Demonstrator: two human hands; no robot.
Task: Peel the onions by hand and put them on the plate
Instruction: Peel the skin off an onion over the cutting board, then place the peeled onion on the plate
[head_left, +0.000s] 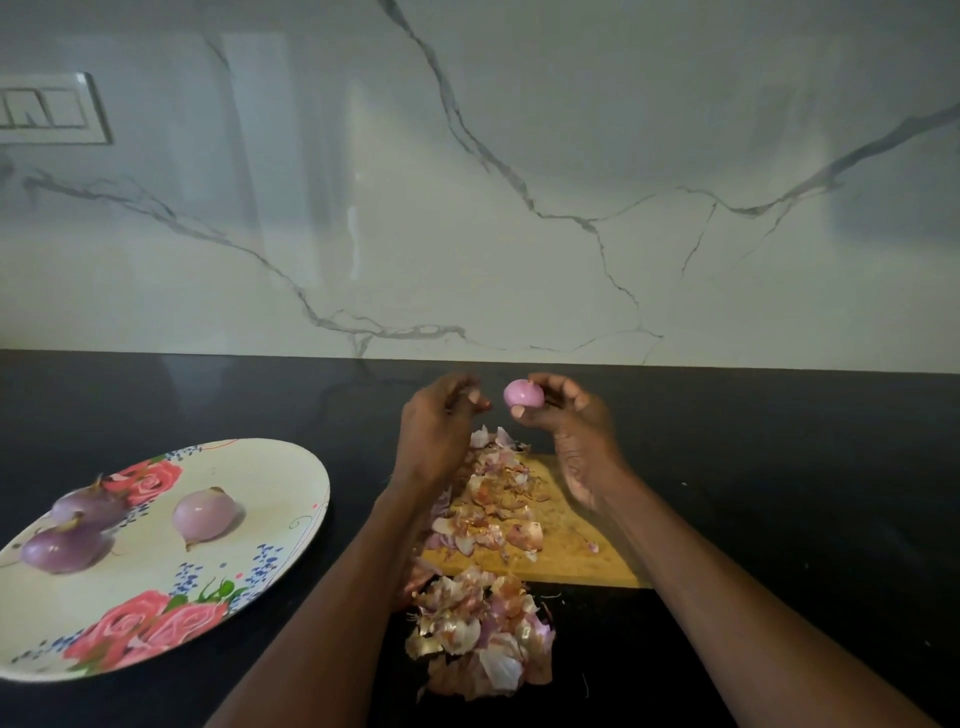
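My right hand (569, 415) grips a small peeled pink onion (523, 393) by its fingertips, raised above the far end of the wooden cutting board (576, 556). My left hand (439, 421) is just left of the onion, fingers curled toward the thumb, pinching what looks like a small reddish scrap of onion skin (485, 402). The floral plate (156, 566) lies at the left and carries three purple onions: one (208, 514) near its middle and two (88, 504) (65, 548) at its left side.
Loose onion skins (498, 499) cover the left part of the board, and a second heap of peels (483, 639) spills onto the black counter (779, 493) in front of it. A marble backsplash stands behind, with a switch plate (49, 109) at upper left.
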